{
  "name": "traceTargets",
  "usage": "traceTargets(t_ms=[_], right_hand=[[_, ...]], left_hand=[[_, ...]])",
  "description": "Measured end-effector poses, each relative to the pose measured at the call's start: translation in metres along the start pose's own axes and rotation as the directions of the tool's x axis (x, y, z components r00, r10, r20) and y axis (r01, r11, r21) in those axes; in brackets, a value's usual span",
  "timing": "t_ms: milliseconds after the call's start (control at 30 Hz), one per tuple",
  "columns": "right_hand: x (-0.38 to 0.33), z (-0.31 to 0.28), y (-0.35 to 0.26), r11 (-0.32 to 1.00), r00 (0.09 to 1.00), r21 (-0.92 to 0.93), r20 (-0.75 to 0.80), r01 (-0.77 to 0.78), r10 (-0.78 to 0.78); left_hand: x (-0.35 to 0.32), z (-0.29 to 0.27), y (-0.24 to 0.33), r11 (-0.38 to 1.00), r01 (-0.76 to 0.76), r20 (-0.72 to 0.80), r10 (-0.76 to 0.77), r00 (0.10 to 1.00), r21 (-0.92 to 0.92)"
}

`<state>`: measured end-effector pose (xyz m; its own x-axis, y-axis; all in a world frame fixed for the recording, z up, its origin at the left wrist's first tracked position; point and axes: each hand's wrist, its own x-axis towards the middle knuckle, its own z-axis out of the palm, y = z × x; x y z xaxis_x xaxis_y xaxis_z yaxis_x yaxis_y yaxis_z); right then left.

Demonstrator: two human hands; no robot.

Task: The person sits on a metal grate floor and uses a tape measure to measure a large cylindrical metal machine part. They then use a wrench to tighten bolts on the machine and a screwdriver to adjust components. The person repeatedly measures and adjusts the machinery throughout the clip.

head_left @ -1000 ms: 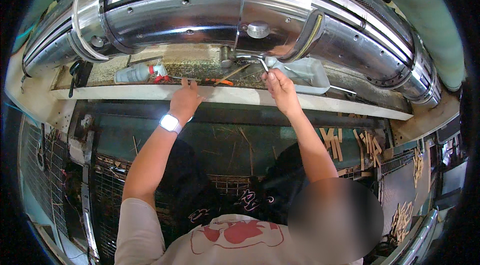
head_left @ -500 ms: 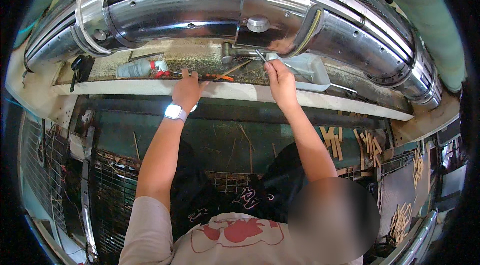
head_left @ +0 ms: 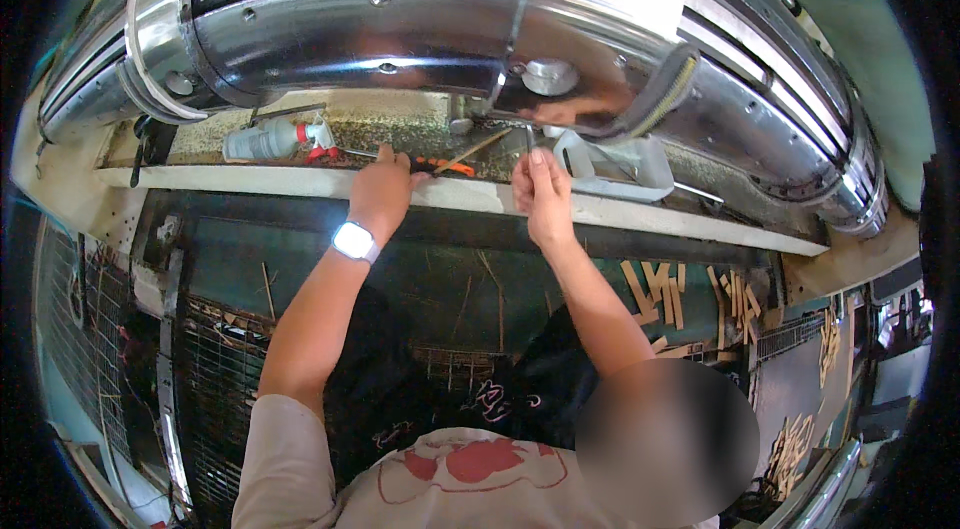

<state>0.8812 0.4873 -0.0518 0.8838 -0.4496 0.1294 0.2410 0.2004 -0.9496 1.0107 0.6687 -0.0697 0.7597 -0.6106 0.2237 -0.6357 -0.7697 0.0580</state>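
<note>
My right hand (head_left: 543, 191) is closed around a slim metal rod (head_left: 530, 137), whose end sticks up past the fingertips, just left of a translucent plastic tub (head_left: 648, 174). My left hand (head_left: 380, 191) lies over the pale front ledge (head_left: 470, 195), its fingertips partly hidden. Beside its thumb is an orange-and-black handle (head_left: 458, 168); a thin metal shaft (head_left: 357, 153) shows on its other side. A thin wooden stick (head_left: 475, 151) leans across the trough by the handle. A spray bottle (head_left: 262, 142) with a red-and-white head lies to the left.
A large shiny metal cylinder (head_left: 340, 39) with bolt holes and slots spans the far side, above the trough. A hammer head (head_left: 461, 119) shows under it. Cardboard strips (head_left: 660, 291) lie below on the right, and wire mesh (head_left: 85, 329) stands at left.
My right hand has drawn back toward me and slightly left, with the rod now more upright. My left hand has shifted a little. The whole view has also shifted slightly.
</note>
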Motion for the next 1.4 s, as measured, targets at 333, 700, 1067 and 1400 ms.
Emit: traceTargets(t_ms=[333,700,1067,1400], right_hand=[[0.014,0.079,0.014,0.814,0.987,0.562,0.027,-0.146,0.158],[0.022,0.097,0.024,0.729,0.997,0.682,0.002,-0.057,0.076],[-0.013,0.027,0.034,0.888,0.884,-0.227,-0.159,0.400,-0.439],[-0.004,0.007,-0.017,0.689,0.873,-0.629,-0.034,0.359,-0.486]], left_hand=[[-0.001,0.017,-0.003,0.990,-0.094,0.002,0.094,0.996,0.102],[0.000,0.013,-0.007,0.977,-0.142,0.077,0.131,0.988,0.160],[-0.002,0.013,-0.007,0.998,-0.062,-0.101,0.063,0.993,0.012],[0.000,0.006,-0.011,0.996,-0.078,-0.029,0.077,0.997,-0.041]])
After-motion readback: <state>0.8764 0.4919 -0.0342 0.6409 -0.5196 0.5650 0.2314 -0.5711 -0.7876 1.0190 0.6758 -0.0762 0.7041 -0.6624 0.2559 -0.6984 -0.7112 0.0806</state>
